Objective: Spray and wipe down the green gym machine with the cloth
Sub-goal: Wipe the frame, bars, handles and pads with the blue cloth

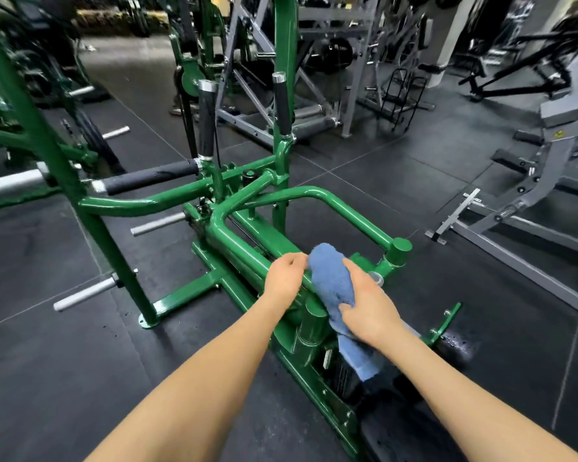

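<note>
The green gym machine (317, 198) fills the middle of the view, its glossy tubes running from upper left down to the lower right. A blue cloth (331, 278) is bunched over one of its lower tubes. My right hand (367, 305) grips the cloth from the right, fingers curled round its folds, and a loose end hangs below. My left hand (286, 273) pinches the cloth's left edge with curled fingers, resting against the same tube. No spray bottle is in view.
Black foam handles (207, 118) stand upright on the machine. Steel plate pegs (84, 293) stick out at the left. A grey bench frame (528, 195) sits at the right and grey racks behind. Dark rubber floor tiles surround the machine, with a wet patch (457, 341) near its right foot.
</note>
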A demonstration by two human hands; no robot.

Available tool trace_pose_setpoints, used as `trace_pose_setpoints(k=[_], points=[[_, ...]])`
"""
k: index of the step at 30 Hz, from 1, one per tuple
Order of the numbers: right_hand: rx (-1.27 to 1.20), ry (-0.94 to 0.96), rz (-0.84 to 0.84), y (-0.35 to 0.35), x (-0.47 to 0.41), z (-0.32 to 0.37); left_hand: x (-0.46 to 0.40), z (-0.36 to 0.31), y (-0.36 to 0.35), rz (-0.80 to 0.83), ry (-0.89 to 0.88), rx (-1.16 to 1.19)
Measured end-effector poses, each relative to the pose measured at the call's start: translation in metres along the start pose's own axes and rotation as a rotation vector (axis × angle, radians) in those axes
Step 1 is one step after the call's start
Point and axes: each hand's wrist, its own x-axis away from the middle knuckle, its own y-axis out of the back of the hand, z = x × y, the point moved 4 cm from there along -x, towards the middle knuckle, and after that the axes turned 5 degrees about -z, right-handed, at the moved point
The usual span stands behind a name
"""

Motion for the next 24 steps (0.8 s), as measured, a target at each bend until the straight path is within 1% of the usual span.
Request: trace_pose_setpoints(k=[2,3,5,6,7,8,9,10,11,12,13,14,16,18,19,21,22,23,24], points=[[0.177,0.157,0.042,-0.012,0.02,0.015,0.018,-0.001,0.003,-0.008,0.054,0.092],[0.289,0.229,0.036,-0.019,0.03,0.019,0.029,0.001,0.004,0.01,0.062,0.094],[0.464,0.294,-0.008,-0.03,0.046,0.025,0.049,0.01,0.006,0.036,0.009,-0.016],[0.523,0.317,-0.016,-0.033,0.052,0.028,0.056,0.02,0.008,0.016,0.004,-0.076],[0.558,0.349,-0.018,-0.037,0.06,0.031,0.065,0.03,0.011,-0.005,0.037,-0.111],[0.573,0.396,-0.045,-0.041,0.066,0.032,0.072,0.04,0.014,-0.019,0.103,-0.103],[0.601,0.416,-0.055,-0.047,0.074,0.032,0.082,0.054,0.015,-0.019,0.216,-0.029],[0.605,0.395,-0.067,-0.052,0.076,0.028,0.089,0.064,0.013,-0.008,0.335,0.094],[0.566,0.369,-0.098,-0.056,0.078,0.023,0.099,0.072,0.009,0.006,0.444,0.219],[0.504,0.343,-0.122,-0.06,0.078,0.02,0.106,0.076,0.005,0.033,0.507,0.31],[0.458,0.328,-0.142,-0.064,0.079,0.016,0.111,0.081,0.0,0.055,0.514,0.353],[0.423,0.332,-0.164,-0.065,0.078,0.013,0.11,0.079,-0.004,0.048,0.465,0.374],[0.325,0.361,-0.149,-0.076,0.082,0.0,0.106,0.081,-0.009,-0.001,0.354,0.357],[0.102,0.324,-0.127,-0.084,0.086,-0.018,0.101,0.078,-0.008,-0.032,0.251,0.219],[-0.064,0.236,-0.119,-0.086,0.087,-0.025,0.1,0.08,-0.008,-0.042,0.219,0.136],[-0.375,-0.021,-0.193,-0.09,0.08,-0.036,0.097,0.089,-0.01,-0.038,0.174,0.06],[-0.469,-0.158,-0.22,-0.093,0.076,-0.041,0.098,0.095,-0.009,-0.042,0.157,0.064],[-0.517,-0.256,-0.21,-0.097,0.067,-0.045,0.097,0.1,-0.009,-0.05,0.145,0.081],[-0.516,-0.319,-0.161,-0.103,0.056,-0.049,0.095,0.104,-0.009,-0.059,0.136,0.1]])
